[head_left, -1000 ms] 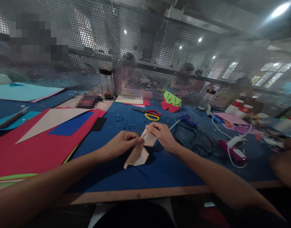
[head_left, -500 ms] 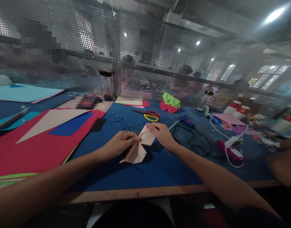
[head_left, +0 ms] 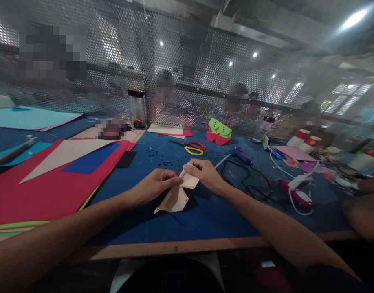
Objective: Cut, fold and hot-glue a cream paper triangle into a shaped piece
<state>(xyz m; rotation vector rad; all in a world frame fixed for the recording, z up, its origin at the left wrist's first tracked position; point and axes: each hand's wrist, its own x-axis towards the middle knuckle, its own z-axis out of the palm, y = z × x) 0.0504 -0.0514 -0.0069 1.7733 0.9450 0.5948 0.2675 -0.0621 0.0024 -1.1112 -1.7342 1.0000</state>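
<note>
A pale cream piece of folded paper point(head_left: 174, 198), cut into a notched shape, is held over the blue table. My left hand point(head_left: 162, 181) pinches its upper left edge between thumb and fingers, close to the notch. On the upper right part, my right hand point(head_left: 203, 171) grips the paper with thumb and bent fingers. The lower half hangs free and ends in a ragged tip at the left. Beyond the hands lie scissors point(head_left: 194, 150) with red and yellow handles. A blue glue gun point(head_left: 240, 156) rests to the right of them.
Red card sheets point(head_left: 52, 199) cover the table's left side. A glass jar point(head_left: 137, 110) stands by the perforated metal screen point(head_left: 187, 81). Green and red paper masks point(head_left: 219, 132) stand at the back. A black cable point(head_left: 246, 179) and a magenta device point(head_left: 297, 195) lie right; another person's arm point(head_left: 366, 213) is beyond.
My right hand has shifted slightly left along the paper's top, towards my left hand. My left hand keeps its pinch. At the far right, the other person's hand has moved.
</note>
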